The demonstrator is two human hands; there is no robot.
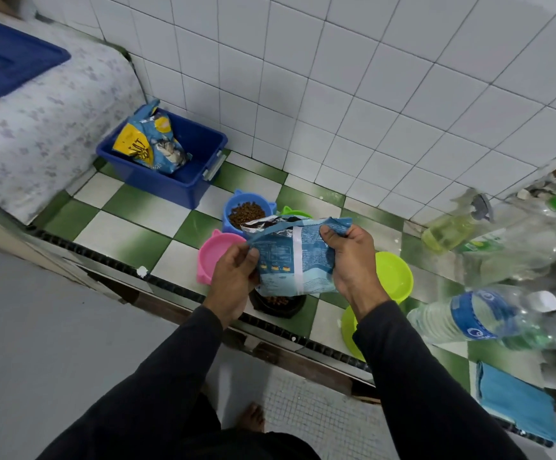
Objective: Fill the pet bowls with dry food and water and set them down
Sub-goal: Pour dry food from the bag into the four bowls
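I hold a light blue bag of dry food (pixel 295 257) above the bowls. My left hand (pixel 235 275) pinches its left edge and my right hand (pixel 353 260) grips its right side near the open top. Behind the bag a blue bowl (pixel 246 212) is full of brown kibble. A pink bowl (pixel 215 258) sits empty at the left. Under the bag a black bowl (pixel 278 303) shows some kibble. Two lime green bowls (pixel 394 275) (pixel 349 327) lie at the right, and a third green bowl (pixel 296 213) peeks out behind the bag.
A blue tub (pixel 183 161) holding another food bag (pixel 150 144) stands by the tiled wall. Plastic water bottles (pixel 476 315) and a spray bottle (pixel 452 227) crowd the right. A blue cloth (pixel 515 403) lies at lower right. A blue lid (pixel 7 58) rests on the covered surface at left.
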